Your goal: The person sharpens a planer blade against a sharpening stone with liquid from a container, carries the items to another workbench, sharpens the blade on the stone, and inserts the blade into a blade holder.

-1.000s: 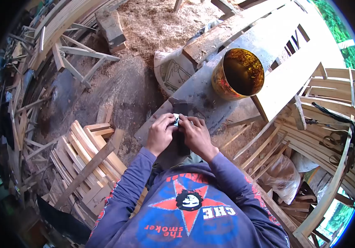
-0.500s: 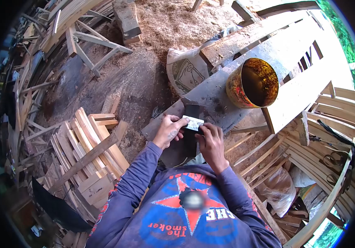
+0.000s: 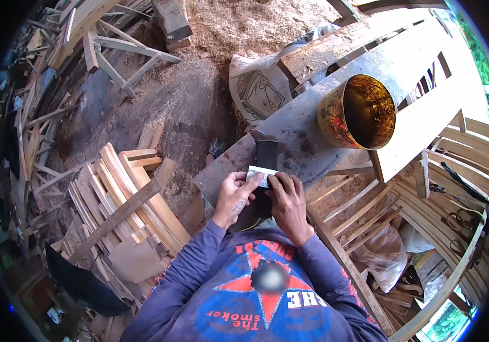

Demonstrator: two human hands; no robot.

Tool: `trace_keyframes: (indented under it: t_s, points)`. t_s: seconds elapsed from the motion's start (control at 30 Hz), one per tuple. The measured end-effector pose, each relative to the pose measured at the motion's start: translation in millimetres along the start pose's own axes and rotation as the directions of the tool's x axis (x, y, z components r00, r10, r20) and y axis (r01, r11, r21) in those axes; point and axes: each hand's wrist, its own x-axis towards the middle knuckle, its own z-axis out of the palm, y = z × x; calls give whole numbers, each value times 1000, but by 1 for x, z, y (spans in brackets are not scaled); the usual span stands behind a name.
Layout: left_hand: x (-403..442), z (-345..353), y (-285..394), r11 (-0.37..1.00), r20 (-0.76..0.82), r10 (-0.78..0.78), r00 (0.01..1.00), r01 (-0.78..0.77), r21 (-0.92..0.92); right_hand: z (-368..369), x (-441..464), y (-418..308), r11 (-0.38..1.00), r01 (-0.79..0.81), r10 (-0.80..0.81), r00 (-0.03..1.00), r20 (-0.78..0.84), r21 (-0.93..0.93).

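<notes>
Head view: there's the plate (image 3: 263, 172), small, flat, pale and silvery with mottled grey patches, right around mid-frame. The left fingers (image 3: 251, 182) pinch its left side, thumb laid over the face; the right fingers (image 3: 283, 184) pinch the lower right corner, the plate spanning between them. Just above, a dark block (image 3: 267, 153) on the bench (image 3: 308, 134); tin (image 3: 334, 117) at upper right.

wood strips (image 3: 122, 179): stacked, plank (image 3: 122, 212) lying across | printed sack (image 3: 260, 96): beside sawdust (image 3: 244, 31) | clear plastic bag (image 3: 384, 256): crumpled
</notes>
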Motion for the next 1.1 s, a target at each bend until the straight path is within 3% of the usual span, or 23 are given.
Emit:
trace_keyframes:
  t_s: [0.13,0.2,0.27,0.4,0.53,0.6,0.73,0.77,0.8,0.93,1.0,1.1]
  points:
    - [-6,-2,-3,998,-23,0,1000,2,66,-6,-2,-6,997,-49,44,996,74,61]
    - [-9,-6,-1,982,2,-137,991,136,130,-5,-10,-11,996,-64,57,994,88,69]
    - [-9,-3,3,979,-7,-150,989,150,139,-4,-10,-11,994,-80,73,992,100,71]
    - [20,-2,15,998,-6,-14,1000,14,62,8,25,-4,1000,20,-21,1000,9,14]
    - [25,-4,26,998,28,-12,1000,10,54,4,33,-4,1000,3,-3,1000,27,3]
    - [-1,-10,14,972,110,-206,972,190,140,3,-5,-4,1000,2,-2,998,65,-4]
    - [12,-6,16,952,-21,-128,992,129,276,4,16,3,998,53,-55,996,77,29]
    - [26,-5,31,971,35,-109,993,98,217,6,35,4,997,73,-73,996,54,10]
    - [39,-4,36,965,60,38,997,-52,256,6,47,2,998,63,-63,997,41,-8]
    - [-4,-7,-9,959,53,-125,991,107,262,5,-12,6,998,50,-51,995,80,24]
    - [-3,-6,-19,964,34,-47,998,36,262,1,-7,4,998,56,-56,993,103,0]
    - [38,-5,19,957,36,30,999,-39,289,8,42,9,994,108,-108,994,8,15]
